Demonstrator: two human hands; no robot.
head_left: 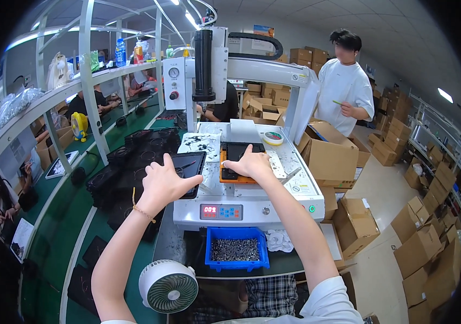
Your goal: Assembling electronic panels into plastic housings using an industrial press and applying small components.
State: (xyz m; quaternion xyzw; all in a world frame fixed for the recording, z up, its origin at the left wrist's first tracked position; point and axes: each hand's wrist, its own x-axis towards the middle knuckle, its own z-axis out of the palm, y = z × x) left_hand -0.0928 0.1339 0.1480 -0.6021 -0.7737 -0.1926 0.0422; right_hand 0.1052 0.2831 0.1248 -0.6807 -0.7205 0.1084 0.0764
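Note:
My left hand (165,183) spans a flat black rectangular panel (194,161) at the left edge of a white benchtop machine (295,189). Its thumb reaches across toward the panel's right edge and the index finger points away from me; a thin wire shows on the panel's face. My right hand (251,163) grips a black flat part (236,148) seated in an orange fixture (223,171) on the machine's bed. The thumb lies at the left side, while the other fingers reach over the top and right. The hand hides much of that part.
A blue bin (237,264) of small metal pieces sits before the machine, beside a white fan (169,286). Black panels (147,148) are stacked left on the green bench. Above the bed hangs a black cylinder (203,65). Cartons (330,151) and a standing person (344,92) are at right.

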